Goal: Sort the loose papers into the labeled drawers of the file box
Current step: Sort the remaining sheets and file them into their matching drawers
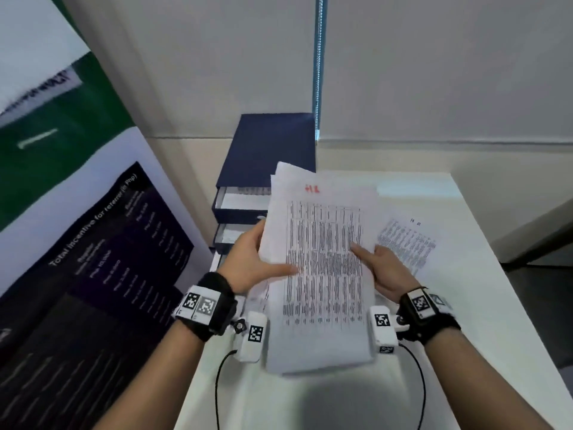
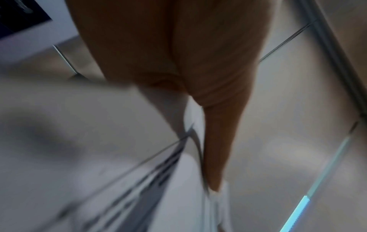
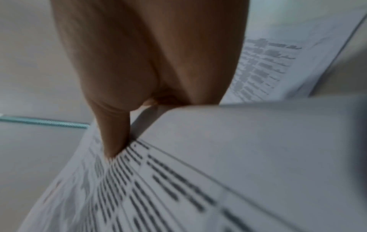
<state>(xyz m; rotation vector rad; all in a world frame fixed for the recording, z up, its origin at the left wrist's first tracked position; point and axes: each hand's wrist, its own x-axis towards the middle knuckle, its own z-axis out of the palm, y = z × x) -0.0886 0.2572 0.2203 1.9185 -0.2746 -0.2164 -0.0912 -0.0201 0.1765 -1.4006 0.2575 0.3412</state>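
A stack of printed papers with a red mark at its top is held above the white table. My left hand grips its left edge, thumb on the top sheet. My right hand grips the right edge, thumb on the print. In the right wrist view the thumb presses on the printed stack. In the left wrist view the thumb lies along the sheets' edge. The dark blue file box stands behind, with two drawers pulled open and holding paper.
One more printed sheet lies flat on the table to the right of the stack. A large poster board leans at the left of the table. A wall with a blue blind cord stands behind the box.
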